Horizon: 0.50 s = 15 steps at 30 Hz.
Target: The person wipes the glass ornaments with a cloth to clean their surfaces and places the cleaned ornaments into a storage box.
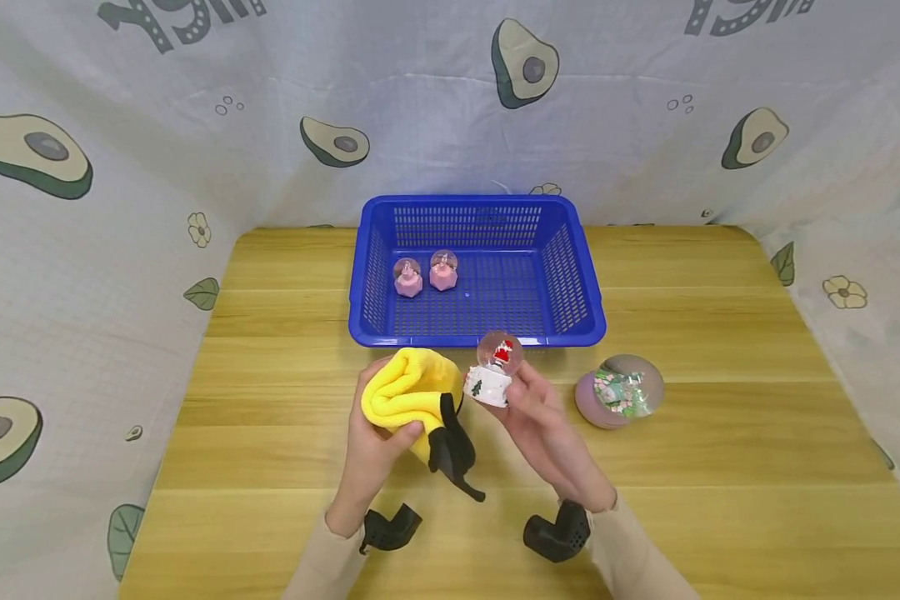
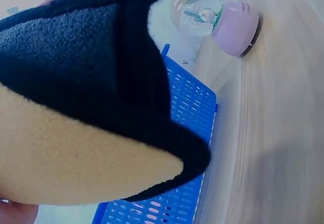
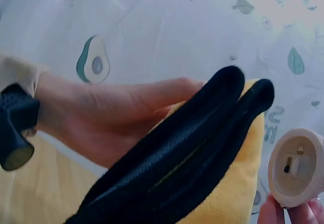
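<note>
My left hand [image 1: 378,446] grips a folded yellow cloth [image 1: 408,387] with black edging, thumb across its front. Just to its right, my right hand [image 1: 543,425] holds a small snow globe [image 1: 489,385] by its white base, tilted, with a red figure inside the clear ball. The right wrist view shows the hollow underside of the globe's base [image 3: 296,168] above the fingertips. Folded black edging [image 2: 81,62] of the cloth fills much of the left wrist view. Beside the right hand, a larger snow globe with a lilac base [image 1: 596,404] lies tipped on the table.
A blue basket [image 1: 476,340] stands at the back middle of the wooden table [image 1: 270,417]. Inside, at its left, are two small pink snow globes [image 1: 408,282]. A white curtain [image 1: 420,83] printed with avocados hangs behind and at the sides.
</note>
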Tool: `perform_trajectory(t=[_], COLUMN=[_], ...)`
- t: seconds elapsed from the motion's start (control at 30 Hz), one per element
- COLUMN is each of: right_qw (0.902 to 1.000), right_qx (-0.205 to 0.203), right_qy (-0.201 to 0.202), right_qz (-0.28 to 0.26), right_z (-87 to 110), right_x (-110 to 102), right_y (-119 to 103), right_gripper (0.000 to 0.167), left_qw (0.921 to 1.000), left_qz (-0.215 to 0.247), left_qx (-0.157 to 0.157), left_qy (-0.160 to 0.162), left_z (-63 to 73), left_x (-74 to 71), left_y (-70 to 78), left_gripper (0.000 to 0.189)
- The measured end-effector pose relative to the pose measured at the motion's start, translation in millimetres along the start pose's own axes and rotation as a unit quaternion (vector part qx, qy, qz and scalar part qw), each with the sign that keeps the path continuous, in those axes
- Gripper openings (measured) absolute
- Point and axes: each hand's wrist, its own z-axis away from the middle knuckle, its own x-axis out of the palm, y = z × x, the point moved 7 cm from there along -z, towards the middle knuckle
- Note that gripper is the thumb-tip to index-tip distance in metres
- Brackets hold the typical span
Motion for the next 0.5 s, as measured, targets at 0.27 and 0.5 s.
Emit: perform_trajectory(t=[0.27, 0.5], right_qw=[0.9908, 0.9760], right_qx=[-0.026, -0.052], right_qy=[0.052, 0.074], right_qz=[0.123, 0.198], right_z=[1.6, 0.5], right_x=[-3, -2], right_y=[-3, -5], right_gripper=[0.051, 0.055], left_qw=[0.9995, 0.9913], left_qz=[-0.016, -0.093], left_qx=[0.002, 0.078], left_qy=[-0.027, -0.051], left_z=[0.5, -1.5], left_x=[9.3, 20.3], left_y=[4.2, 12.6], left_gripper=[0.070, 0.073])
